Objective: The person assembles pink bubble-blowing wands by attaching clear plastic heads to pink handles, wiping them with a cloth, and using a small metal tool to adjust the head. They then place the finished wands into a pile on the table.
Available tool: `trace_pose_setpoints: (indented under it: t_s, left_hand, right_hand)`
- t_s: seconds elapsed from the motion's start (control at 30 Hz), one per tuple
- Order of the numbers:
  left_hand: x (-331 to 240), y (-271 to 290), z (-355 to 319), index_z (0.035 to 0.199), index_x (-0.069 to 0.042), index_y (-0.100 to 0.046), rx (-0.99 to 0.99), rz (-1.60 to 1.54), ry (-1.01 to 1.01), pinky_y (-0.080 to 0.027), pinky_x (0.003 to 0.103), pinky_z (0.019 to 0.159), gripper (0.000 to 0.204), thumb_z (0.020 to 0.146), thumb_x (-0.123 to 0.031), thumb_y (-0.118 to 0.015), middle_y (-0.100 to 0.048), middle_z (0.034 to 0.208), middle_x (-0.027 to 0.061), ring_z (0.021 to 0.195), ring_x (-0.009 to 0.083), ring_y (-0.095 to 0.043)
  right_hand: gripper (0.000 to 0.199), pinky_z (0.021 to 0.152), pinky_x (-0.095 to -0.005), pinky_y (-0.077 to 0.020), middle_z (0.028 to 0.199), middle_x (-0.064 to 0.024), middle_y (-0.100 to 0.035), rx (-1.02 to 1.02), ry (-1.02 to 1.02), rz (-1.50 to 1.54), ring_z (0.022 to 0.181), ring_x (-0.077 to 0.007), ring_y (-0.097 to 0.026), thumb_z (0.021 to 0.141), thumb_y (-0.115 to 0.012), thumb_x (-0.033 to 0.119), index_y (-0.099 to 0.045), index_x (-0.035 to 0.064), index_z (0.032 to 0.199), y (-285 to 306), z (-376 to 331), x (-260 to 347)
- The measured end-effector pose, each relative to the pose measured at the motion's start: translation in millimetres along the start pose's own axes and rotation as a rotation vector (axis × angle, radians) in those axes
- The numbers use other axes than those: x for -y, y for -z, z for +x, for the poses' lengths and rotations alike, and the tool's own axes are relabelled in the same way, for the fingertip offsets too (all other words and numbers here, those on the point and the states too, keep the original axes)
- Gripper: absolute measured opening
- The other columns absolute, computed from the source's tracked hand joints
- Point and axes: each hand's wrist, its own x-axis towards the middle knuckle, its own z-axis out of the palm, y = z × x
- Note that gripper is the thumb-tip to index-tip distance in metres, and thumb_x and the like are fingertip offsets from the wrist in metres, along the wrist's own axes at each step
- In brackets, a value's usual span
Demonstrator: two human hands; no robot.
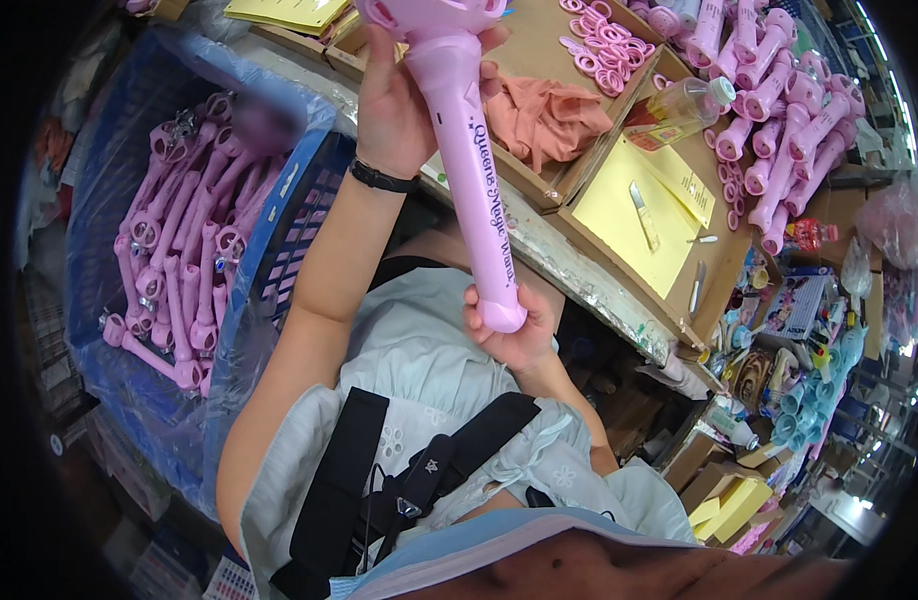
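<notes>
One pink wand (464,165) is held slantwise before the torso (409,325), its head cut off above. Its neck is gripped by the half-closed left hand (401,115), with fingers passed behind; its rounded end is clasped in the curled right hand (527,338). Similar wands (186,230) are piled in a blue basket (284,190), and pink rings (611,62) are heaped in a cardboard tray (539,50).

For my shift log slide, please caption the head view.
Left hand and right hand hold a pink toy wand beside a blue plastic basket of similar wands.
</notes>
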Motion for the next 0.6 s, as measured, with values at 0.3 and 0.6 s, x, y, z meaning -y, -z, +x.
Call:
trace_pose_setpoints:
  t_s: [0.3,0.6]
  left_hand:
    - [0.9,9.6,-6.3,0.131,0.001,-0.036,-0.249,0.268,-0.069,-0.050,0.039,0.082,0.076,0.087,-0.058,-0.049,-0.055,0.117,0.0237,0.088,0.0268,-0.061]
    - [5.8,17.5,-18.2,0.126,-0.002,-0.036,0.025,-0.372,-0.098,-0.047,0.039,0.090,0.091,0.071,-0.070,-0.059,-0.050,0.111,0.0119,0.087,0.0191,-0.054]
  right_hand:
    - [0.058,0.065,-0.0308,-0.0448,0.105,-0.0160,-0.061,0.058,-0.105,-0.066,0.078,-0.0218,-0.057,0.089,-0.049,0.043,-0.040,0.0003,0.128,5.1,-4.0,2.9]
    - [0.055,0.033,-0.0255,-0.0361,0.084,-0.0170,-0.059,0.185,-0.419,0.430,0.041,-0.0155,-0.045,0.090,-0.041,0.045,-0.047,-0.0006,0.120,7.4,6.9,0.7]
